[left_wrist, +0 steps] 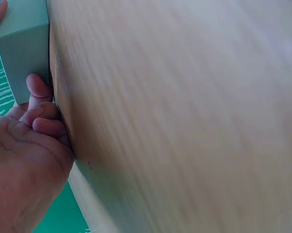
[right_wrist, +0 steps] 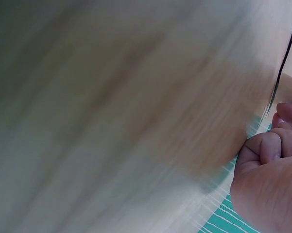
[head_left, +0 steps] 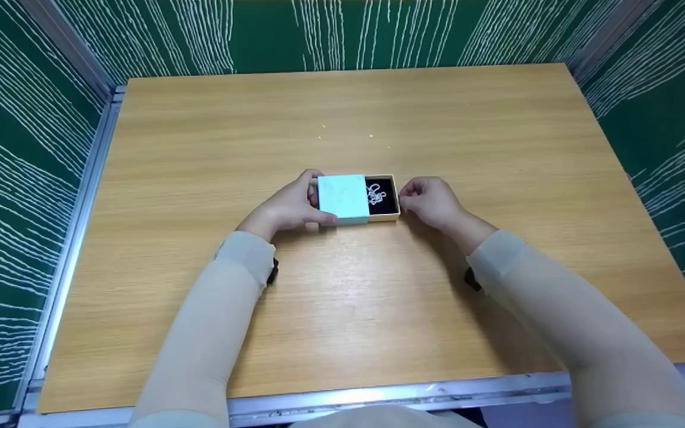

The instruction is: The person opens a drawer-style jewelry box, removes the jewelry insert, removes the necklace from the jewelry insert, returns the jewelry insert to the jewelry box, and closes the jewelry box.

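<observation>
In the head view a small drawer-style gift box lies at mid-table, its turquoise sleeve (head_left: 342, 198) on the left. From the sleeve's right end the inner tray (head_left: 384, 218) sticks out partway, tan outside with a black lining. A silvery chain (head_left: 376, 194) lies bunched on the lining. My left hand (head_left: 286, 208) grips the sleeve from its left end, thumb along the near side. The left wrist view shows the sleeve's side (left_wrist: 24, 53) against curled fingers. With thumb and fingertips my right hand (head_left: 434, 202) pinches at the tray's right end; its other fingers curl in.
The wooden table (head_left: 200, 333) has a few tiny pale specks (head_left: 371, 136) beyond the box. Green panels with white streaks (head_left: 265, 35) stand at the back and both sides. A metal rail (head_left: 402, 395) runs along the near edge.
</observation>
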Motion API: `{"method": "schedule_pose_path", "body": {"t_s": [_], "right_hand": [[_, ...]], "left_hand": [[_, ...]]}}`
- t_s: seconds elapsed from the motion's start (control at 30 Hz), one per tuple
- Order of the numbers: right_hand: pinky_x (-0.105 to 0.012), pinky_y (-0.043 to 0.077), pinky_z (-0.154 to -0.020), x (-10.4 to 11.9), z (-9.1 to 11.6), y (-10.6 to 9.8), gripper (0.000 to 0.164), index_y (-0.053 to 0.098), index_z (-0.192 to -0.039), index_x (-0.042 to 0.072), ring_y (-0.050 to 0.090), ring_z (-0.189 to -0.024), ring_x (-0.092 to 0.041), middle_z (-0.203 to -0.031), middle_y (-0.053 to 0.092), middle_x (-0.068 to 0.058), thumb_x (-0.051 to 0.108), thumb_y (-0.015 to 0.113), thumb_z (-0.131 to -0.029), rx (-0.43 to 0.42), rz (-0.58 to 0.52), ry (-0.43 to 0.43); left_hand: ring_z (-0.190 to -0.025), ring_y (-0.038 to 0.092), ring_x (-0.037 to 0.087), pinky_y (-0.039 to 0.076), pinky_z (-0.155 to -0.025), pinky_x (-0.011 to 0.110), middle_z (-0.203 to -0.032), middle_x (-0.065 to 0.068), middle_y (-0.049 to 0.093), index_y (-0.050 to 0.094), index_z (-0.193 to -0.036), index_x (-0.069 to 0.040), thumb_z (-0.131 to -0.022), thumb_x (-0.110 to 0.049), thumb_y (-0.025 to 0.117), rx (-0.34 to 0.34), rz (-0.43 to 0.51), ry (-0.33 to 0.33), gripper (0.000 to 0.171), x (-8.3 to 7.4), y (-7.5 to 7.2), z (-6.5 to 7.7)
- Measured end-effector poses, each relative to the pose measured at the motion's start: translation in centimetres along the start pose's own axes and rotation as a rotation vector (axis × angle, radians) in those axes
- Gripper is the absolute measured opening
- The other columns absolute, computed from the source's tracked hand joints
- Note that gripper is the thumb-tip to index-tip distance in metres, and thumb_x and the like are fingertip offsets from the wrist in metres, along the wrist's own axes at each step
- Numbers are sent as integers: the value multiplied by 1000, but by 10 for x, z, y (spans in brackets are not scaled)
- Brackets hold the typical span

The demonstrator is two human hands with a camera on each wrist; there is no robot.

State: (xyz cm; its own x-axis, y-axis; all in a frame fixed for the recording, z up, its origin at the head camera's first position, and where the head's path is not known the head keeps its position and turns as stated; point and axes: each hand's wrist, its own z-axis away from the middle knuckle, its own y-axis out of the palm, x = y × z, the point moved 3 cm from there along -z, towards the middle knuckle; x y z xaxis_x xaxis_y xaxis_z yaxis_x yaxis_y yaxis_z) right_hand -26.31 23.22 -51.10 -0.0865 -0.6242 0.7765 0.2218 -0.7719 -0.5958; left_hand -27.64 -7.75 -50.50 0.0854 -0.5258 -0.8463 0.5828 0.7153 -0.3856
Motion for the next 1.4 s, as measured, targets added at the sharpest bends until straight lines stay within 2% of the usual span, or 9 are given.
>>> {"method": "schedule_pose_path", "body": {"t_s": [0.37, 0.87, 1.0, 1.17, 1.27, 1.4], "right_hand": [[-18, 47, -72, -3, 0, 0, 17, 77, -111, -7, 56, -77, -5, -80, 62, 12, 6, 69, -104, 1, -5, -14], [-21, 45, -74, -4, -2, -4, 18, 76, -112, -5, 54, -81, -9, -81, 59, 12, 8, 70, -102, 15, 15, 1], [-22, 46, -78, -2, -1, -6, 24, 71, -122, -5, 55, -86, -10, -91, 61, 5, 8, 69, -101, 39, -18, 16], [-22, 50, -87, 0, 1, -7, 39, 60, -141, -3, 60, -98, -11, -111, 68, -2, 11, 66, -105, 71, -143, 29], [-23, 49, -81, 0, 2, -7, 48, 58, -149, 3, 59, -90, -11, -102, 66, 0, 17, 71, -105, 96, -182, 5], [-26, 45, -76, 2, 2, -7, 63, 54, -157, 9, 52, -79, -12, -89, 56, 4, 20, 82, -101, 143, -170, -67]], "left_hand": [[-127, 57, 24, 42, -123, 42, -134, 7, 59, 31, -170, -24, -89, -30, 100, -4, -17, -10, 107, 1, 0, 1], [-124, 55, 24, 41, -118, 40, -131, 6, 57, 31, -169, -23, -89, -30, 100, -8, -13, -5, 106, 2, -2, 0], [-125, 53, 24, 40, -119, 40, -131, 6, 55, 32, -168, -23, -89, -29, 99, -13, -25, -2, 104, 2, -2, 0], [-127, 52, 24, 40, -120, 40, -133, 6, 54, 31, -169, -23, -89, -31, 99, -10, -34, -9, 105, 2, -1, 0], [-128, 52, 25, 40, -121, 41, -134, 7, 53, 30, -169, -24, -89, -32, 99, -6, -36, -14, 106, 2, 0, -1], [-130, 52, 26, 40, -123, 43, -136, 8, 53, 30, -169, -25, -90, -34, 99, -8, -46, -23, 106, 2, 1, -1]]}}
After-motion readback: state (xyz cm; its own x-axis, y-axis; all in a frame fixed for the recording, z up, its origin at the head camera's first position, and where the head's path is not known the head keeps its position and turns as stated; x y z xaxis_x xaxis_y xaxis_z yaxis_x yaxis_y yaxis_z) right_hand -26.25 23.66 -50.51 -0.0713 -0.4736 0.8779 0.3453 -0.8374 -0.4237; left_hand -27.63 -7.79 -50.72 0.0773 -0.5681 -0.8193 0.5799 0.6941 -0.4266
